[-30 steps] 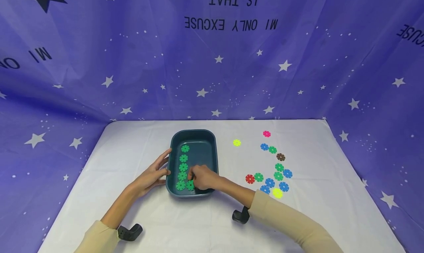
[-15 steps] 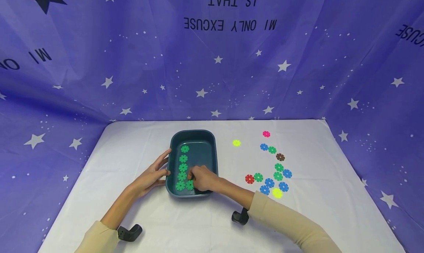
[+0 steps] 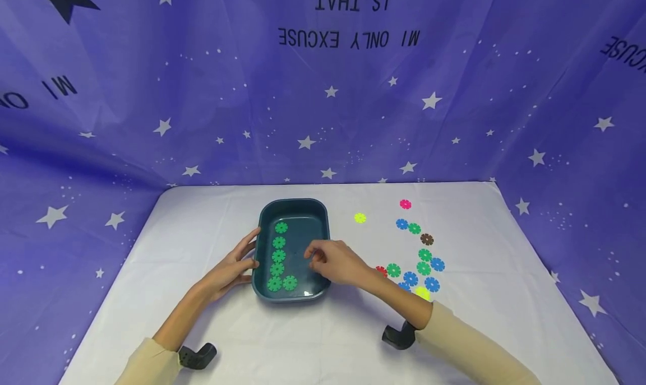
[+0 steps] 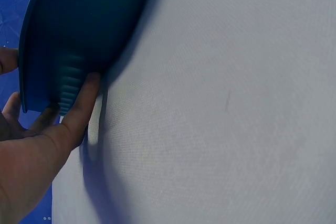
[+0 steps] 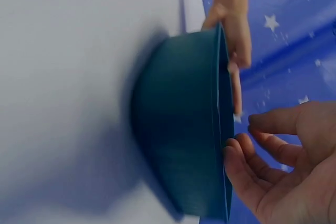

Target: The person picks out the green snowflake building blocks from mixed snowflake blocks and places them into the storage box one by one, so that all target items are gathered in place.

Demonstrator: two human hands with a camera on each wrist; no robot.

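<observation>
A dark teal plastic tray (image 3: 310, 228) lies on the white table. Inside it, several green notched connector discs (image 3: 278, 255) form a column at the left, with one more green disc (image 3: 290, 283) beside the lowest. Spread fingers of my left hand (image 3: 228, 270) touch the tray's left outer wall; in the left wrist view, fingertips (image 4: 92, 80) rest against its ribbed side. My right hand (image 3: 339, 261) hovers above the tray's right side, fingers loosely bent, and nothing shows between them. The right wrist view has that hand (image 5: 294, 166) at the tray's rim (image 5: 218, 124).
Several loose discs lie right of the tray: blue (image 3: 437, 264), green (image 3: 393, 270), brown (image 3: 427, 239), pink (image 3: 405, 204), yellow (image 3: 360, 218) and a partly hidden red one (image 3: 381, 271). A purple star-patterned cloth (image 3: 323, 110) hangs behind and at both sides.
My right hand has let go of the lower-right green disc and moved up and right, leaving that disc flat in the tray. The left hand stays at the tray's side.
</observation>
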